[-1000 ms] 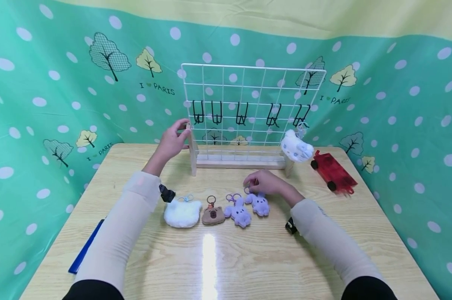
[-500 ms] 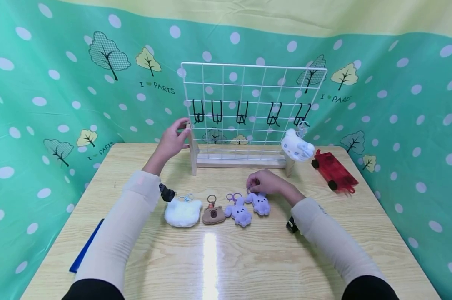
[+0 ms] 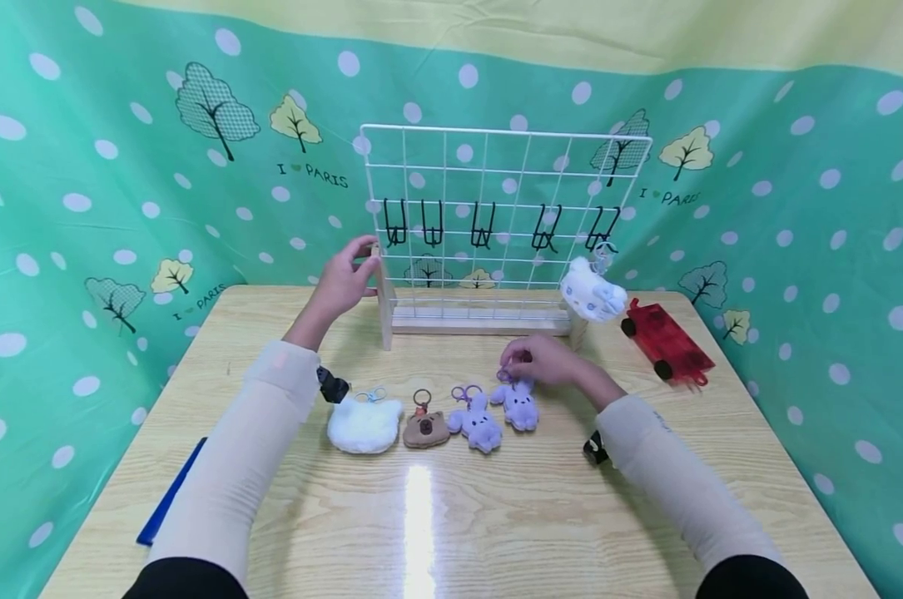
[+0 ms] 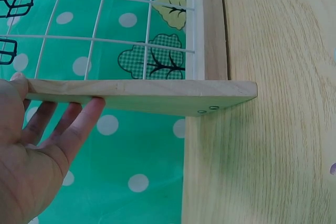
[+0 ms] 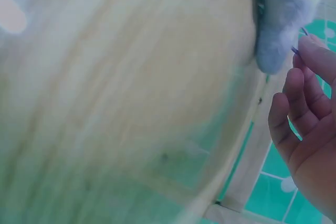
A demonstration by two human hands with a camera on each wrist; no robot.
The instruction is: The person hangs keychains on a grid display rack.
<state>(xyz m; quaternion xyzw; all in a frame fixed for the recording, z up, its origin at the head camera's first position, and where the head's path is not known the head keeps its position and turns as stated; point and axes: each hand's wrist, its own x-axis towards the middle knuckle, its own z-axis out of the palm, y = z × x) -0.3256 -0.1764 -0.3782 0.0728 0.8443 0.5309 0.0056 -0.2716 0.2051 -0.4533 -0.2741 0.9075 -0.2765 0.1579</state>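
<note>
My left hand point(image 3: 344, 279) holds the wooden side post point(image 3: 384, 299) of a white wire grid rack point(image 3: 503, 170). In the left wrist view, the fingers point(image 4: 86, 121) lie against the outer face of that post point(image 4: 152, 88). My right hand point(image 3: 544, 362) pinches the key ring point(image 5: 295, 51) of the rightmost purple bunny keychain point(image 3: 521, 408), whose plush lies on the table. Left of it, in a row, lie another purple bunny keychain point(image 3: 479, 426), a brown bear-like keychain point(image 3: 426, 428) and a fluffy white keychain point(image 3: 364, 427).
Several black hooks point(image 3: 483, 226) line the grid. From the rightmost one hangs a white and blue plush keychain point(image 3: 593, 291). A red wheeled cart point(image 3: 668, 343) lies at the table's right back, and a blue flat object point(image 3: 170, 495) lies at the left edge.
My right hand has shifted slightly right with the bunny's key ring, while the bunny plush stays nearly in place. The left hand keeps its hold on the post.
</note>
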